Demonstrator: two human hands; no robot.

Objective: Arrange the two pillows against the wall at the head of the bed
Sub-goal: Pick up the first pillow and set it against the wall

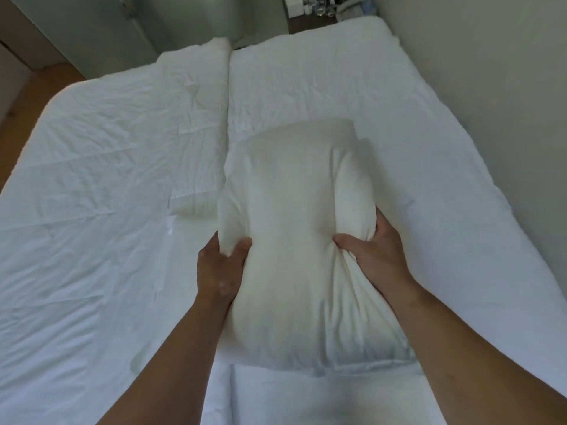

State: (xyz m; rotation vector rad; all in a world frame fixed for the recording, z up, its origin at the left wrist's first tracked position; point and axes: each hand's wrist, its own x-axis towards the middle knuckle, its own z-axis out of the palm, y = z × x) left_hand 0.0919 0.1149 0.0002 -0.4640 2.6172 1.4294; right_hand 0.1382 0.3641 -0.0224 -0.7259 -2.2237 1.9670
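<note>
A white pillow [294, 228] is held lengthwise in front of me above the white bed [107, 210]. My left hand [222, 265] pinches its left side and my right hand [372, 254] grips its right side, bunching the fabric. The pillow looks blurred at its far end. I cannot pick out a second pillow; a white bulge [322, 403] at the bottom edge may be bedding or a pillow.
Two white duvets [352, 87] cover the bed, with a seam [228, 96] running between them. A pale wall [491, 72] runs along the right side. A dark bedside table [319, 13] with small items stands at the far end. Wooden floor [27, 96] shows on the left.
</note>
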